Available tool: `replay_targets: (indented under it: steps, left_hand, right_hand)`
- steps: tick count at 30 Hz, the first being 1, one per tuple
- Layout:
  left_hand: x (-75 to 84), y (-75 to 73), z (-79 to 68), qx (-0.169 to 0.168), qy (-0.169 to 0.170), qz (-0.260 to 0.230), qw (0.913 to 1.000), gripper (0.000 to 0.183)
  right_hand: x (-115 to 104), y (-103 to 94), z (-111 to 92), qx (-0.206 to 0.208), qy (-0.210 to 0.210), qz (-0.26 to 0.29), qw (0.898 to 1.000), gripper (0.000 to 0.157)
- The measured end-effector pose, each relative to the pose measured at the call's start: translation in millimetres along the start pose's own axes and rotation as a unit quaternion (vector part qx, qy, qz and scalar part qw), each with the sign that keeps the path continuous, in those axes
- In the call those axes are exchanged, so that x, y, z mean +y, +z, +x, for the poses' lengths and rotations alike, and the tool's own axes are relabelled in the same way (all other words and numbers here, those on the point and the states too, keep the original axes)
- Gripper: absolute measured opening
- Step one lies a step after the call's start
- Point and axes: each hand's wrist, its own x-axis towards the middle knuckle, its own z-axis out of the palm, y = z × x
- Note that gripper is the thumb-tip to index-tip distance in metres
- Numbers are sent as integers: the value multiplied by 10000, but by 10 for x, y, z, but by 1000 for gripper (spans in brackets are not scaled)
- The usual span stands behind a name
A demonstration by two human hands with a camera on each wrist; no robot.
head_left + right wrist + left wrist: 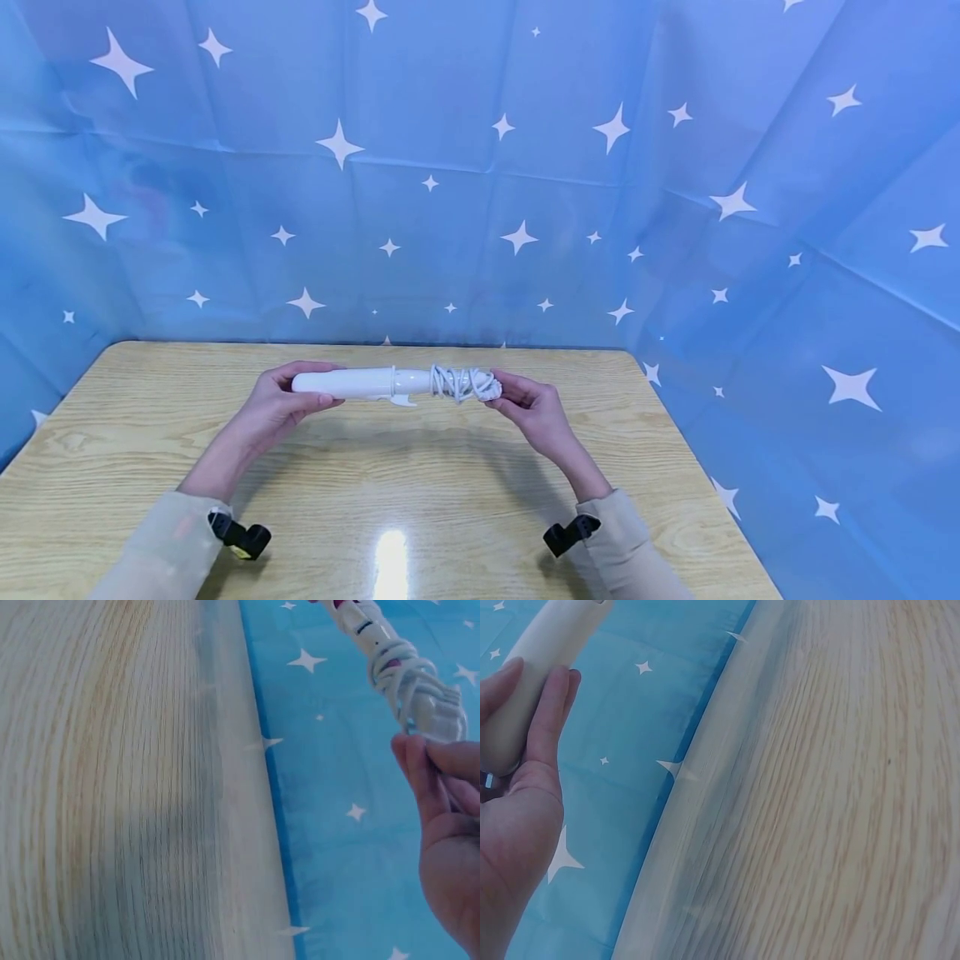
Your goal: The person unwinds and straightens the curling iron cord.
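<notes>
A white curling iron (pixel 363 382) is held level above the table, lying crosswise in the head view. My left hand (pixel 272 407) grips its smooth rounded end, thumb on one side and fingers on the other. The fingertips of my right hand (pixel 542 418) pinch the opposite end, where a pale cord (pixel 452 383) is wound round the handle in several loops. A small lever (pixel 402 401) sticks out below the middle. The right wrist view shows pink and dark marks on the handle (pixel 366 628) beyond the cord (pixel 405 675).
The wood-grain table (pixel 315 508) stretches beneath both hands, with a bright light reflection near its front. A blue cloth with white stars (pixel 450 208) hangs behind and along the sides. Black wrist cameras (pixel 242 536) sit on both sleeves.
</notes>
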Motion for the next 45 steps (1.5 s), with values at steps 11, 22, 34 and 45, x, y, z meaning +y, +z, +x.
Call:
replay_targets:
  steps: [11, 22, 34, 45]
  left_hand:
    - [4, 15, -1, 45, -30, 96, 9999, 44]
    - [-3, 33, 10, 142, -59, 207, 9997, 44]
    - [3, 14, 11, 157, -107, 168, 9997, 45]
    - [3, 0, -12, 72, -116, 217, 9997, 45]
  right_hand:
    - [32, 6, 7, 125, -17, -78, 9999, 40]
    - [37, 29, 20, 688, 565, -97, 9960, 24]
    - [78, -17, 25, 597, 654, -4, 9961, 19]
    - [95, -54, -8, 225, 576, 217, 9979, 19]
